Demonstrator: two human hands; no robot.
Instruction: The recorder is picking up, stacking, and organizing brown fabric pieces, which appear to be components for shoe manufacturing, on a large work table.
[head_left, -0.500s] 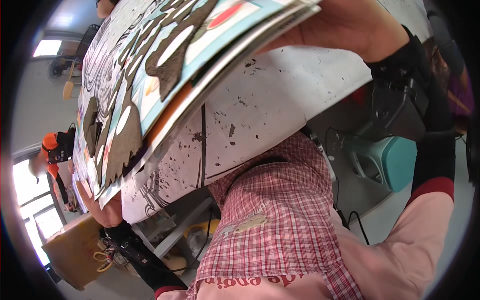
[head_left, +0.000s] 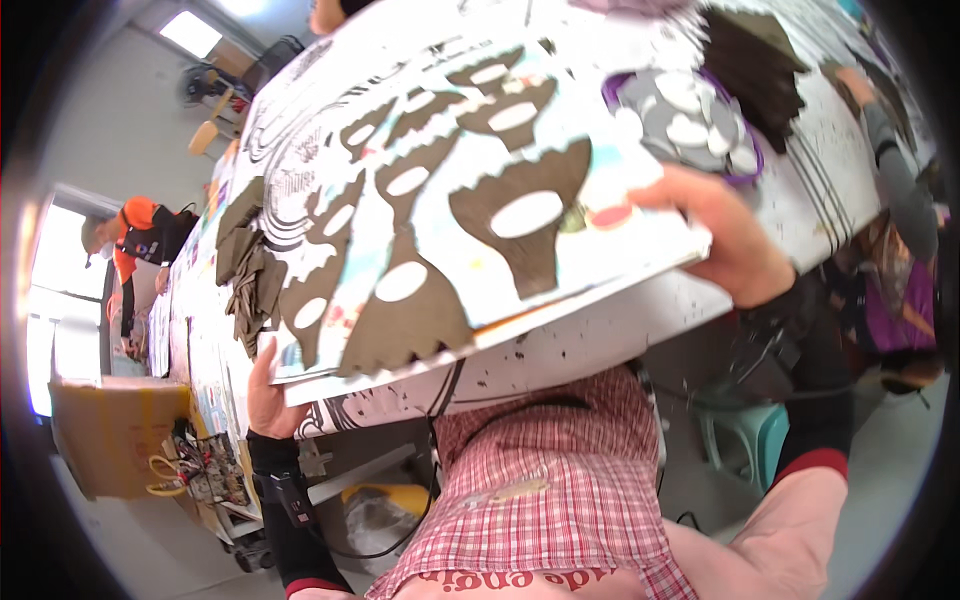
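Observation:
A stack of colourfully printed sheets (head_left: 640,250) is held at the table's near edge, a little tilted. My left hand (head_left: 268,400) grips its near left corner, thumb on top. At the right edge my right hand (head_left: 725,235) closes on the stack, with its underside fingers hidden. On the top sheet lie several dark brown, fabric-like pieces (head_left: 410,320) with jagged ends, each bearing a white oval (head_left: 527,214). A pile of plain brown pieces (head_left: 250,265) lies beside the stack on the left.
A purple-rimmed basket (head_left: 757,165) of grey and white ovals stands beyond my right hand. Behind it lie more brown pieces (head_left: 755,65). A person in orange (head_left: 140,225) stands far left; a grey sleeve (head_left: 905,190) shows far right. A teal stool (head_left: 765,435) stands below the table.
The stack, steeply tilted before, has come down flatter, its right side lowered by my right hand. Both hands keep their grip. The basket and brown piles have come into view.

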